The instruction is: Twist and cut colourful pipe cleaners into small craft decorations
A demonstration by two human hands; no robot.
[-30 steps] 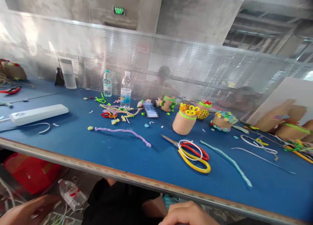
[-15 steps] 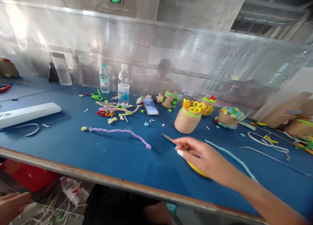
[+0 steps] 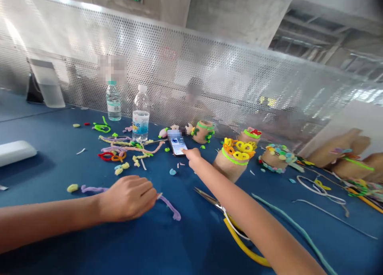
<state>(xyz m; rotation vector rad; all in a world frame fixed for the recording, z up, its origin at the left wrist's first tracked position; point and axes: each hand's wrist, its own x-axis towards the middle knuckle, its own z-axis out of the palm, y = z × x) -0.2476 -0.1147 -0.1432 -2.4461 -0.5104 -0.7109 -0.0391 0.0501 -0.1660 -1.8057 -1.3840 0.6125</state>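
Observation:
My right hand (image 3: 194, 159) reaches out to a phone (image 3: 177, 144) with a lit screen, and its outstretched index finger is at the screen's lower edge. The curled fingers of my left hand (image 3: 130, 198) are over the middle of a purple pipe cleaner (image 3: 170, 206); whether they grip it is hidden. Beneath my right forearm lie scissors (image 3: 243, 247) with yellow handles, blades apart. Beyond that forearm is a twine-brown jar (image 3: 229, 166) topped with yellow and orange pipe-cleaner loops. A light-blue pipe cleaner (image 3: 295, 223) lies to the right.
Two water bottles (image 3: 140, 125) stand near the perforated metal screen (image 3: 167, 67). Loose pipe cleaners (image 3: 119, 150) and scraps lie at centre left. More decorated jars (image 3: 277, 158) are at the right. A white case (image 3: 16, 152) is at the left edge.
My right hand has let go of the scissors and moved forward to the phone. My left hand has come up from below the table edge onto the purple pipe cleaner. The view has shifted.

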